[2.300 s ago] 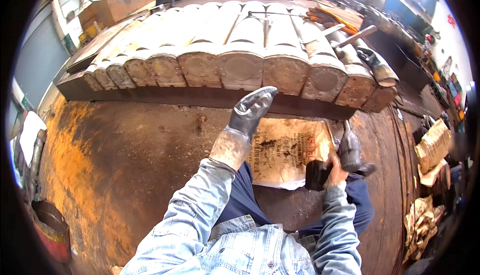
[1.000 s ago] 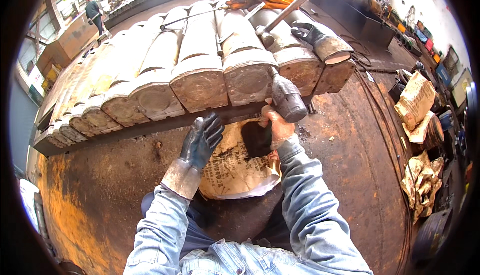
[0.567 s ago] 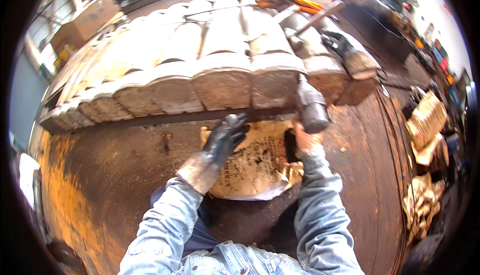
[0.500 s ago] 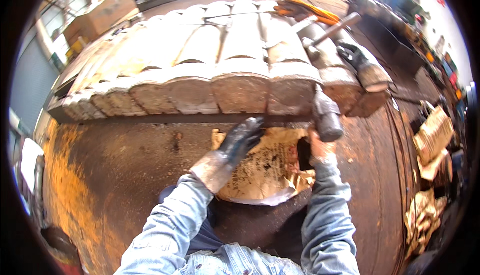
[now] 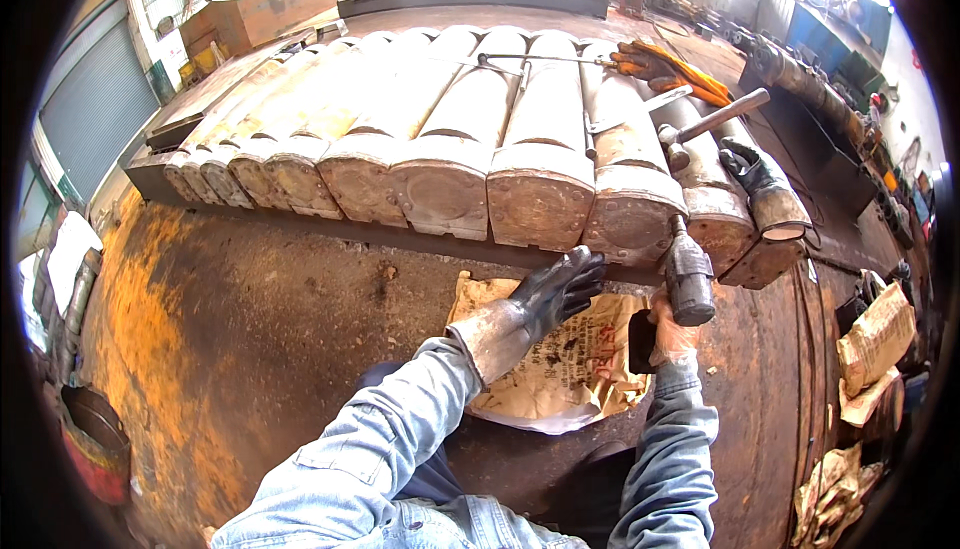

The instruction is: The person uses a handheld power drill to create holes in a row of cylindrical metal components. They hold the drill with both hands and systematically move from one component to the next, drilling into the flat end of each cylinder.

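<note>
My right hand (image 5: 674,335), bare, is wrapped round the grip of a dark cordless impact wrench (image 5: 690,281). Its narrow nose points away from me, at the lower right edge of the end face of a round-topped metal block (image 5: 632,221); whether it touches is unclear. To the left, my left hand (image 5: 556,295) wears a black-palmed, dirty glove. Its fingers stretch to the right, with nothing in them, just in front of the row of blocks. Beneath both hands lies a brown paper sack (image 5: 560,374) on the rusty floor plate.
On the blocks rest a hammer (image 5: 722,117), orange gloves (image 5: 672,69), a black glove (image 5: 757,189) and a thin T-shaped rod (image 5: 545,57). Crumpled paper sacks (image 5: 838,489) lie at right. A red-and-black bucket (image 5: 97,439) stands at left.
The view has shifted, so the blocks appear further right and lower. My left hand has moved right over the sack. The right hand keeps the wrench at the block's end face.
</note>
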Demonstrator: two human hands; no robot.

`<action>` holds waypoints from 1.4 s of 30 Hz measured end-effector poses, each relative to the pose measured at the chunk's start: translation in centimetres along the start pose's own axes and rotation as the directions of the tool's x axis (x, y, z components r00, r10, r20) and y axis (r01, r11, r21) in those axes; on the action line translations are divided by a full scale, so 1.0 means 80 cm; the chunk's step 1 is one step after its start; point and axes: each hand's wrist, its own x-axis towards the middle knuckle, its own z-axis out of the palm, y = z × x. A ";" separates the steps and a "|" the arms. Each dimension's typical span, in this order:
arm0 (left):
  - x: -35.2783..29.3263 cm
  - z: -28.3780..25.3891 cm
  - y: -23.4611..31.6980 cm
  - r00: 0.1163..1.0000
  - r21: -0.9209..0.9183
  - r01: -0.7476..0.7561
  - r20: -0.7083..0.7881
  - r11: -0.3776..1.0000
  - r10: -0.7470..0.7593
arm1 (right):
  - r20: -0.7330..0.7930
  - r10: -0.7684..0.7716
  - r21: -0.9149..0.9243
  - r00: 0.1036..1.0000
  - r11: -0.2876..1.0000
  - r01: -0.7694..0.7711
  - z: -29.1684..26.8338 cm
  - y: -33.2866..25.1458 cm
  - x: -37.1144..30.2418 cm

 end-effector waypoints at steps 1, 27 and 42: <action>0.006 0.009 -0.001 1.000 -0.001 0.002 0.010 1.000 -0.002 | -0.017 -0.036 0.014 0.999 0.999 0.036 -0.002 0.018 0.006; 0.031 0.044 -0.006 0.914 -0.264 0.135 0.406 0.955 -0.017 | 0.604 0.080 0.453 0.793 0.785 -0.424 -0.021 -0.070 -0.110; 0.032 0.014 -0.010 0.951 -0.344 -0.176 0.184 0.922 0.250 | 0.626 0.085 0.479 0.775 0.743 -0.468 -0.007 -0.066 -0.120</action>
